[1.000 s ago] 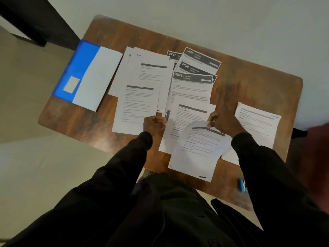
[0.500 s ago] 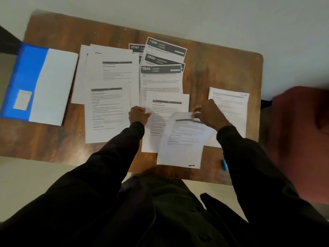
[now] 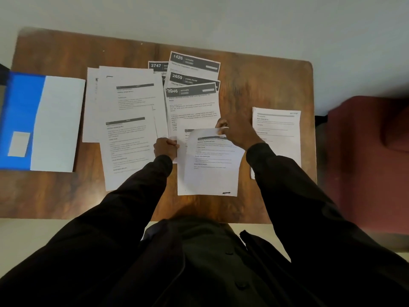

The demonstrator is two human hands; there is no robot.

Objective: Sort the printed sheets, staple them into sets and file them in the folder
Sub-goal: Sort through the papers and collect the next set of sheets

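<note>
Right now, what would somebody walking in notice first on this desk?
The two hands at the centre: the right hand pinches the curled top edge of a printed sheet while the left hand grips the paper beneath. Then the bright blue folder at the left end of the table, and the fanned sheets with dark numbered headers behind.

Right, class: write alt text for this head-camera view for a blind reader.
From above, a right hand pinches the top edge of a printed sheet on a wooden table, the left hand just left of it. More sheets lie spread beyond, a blue folder at far left.
</note>
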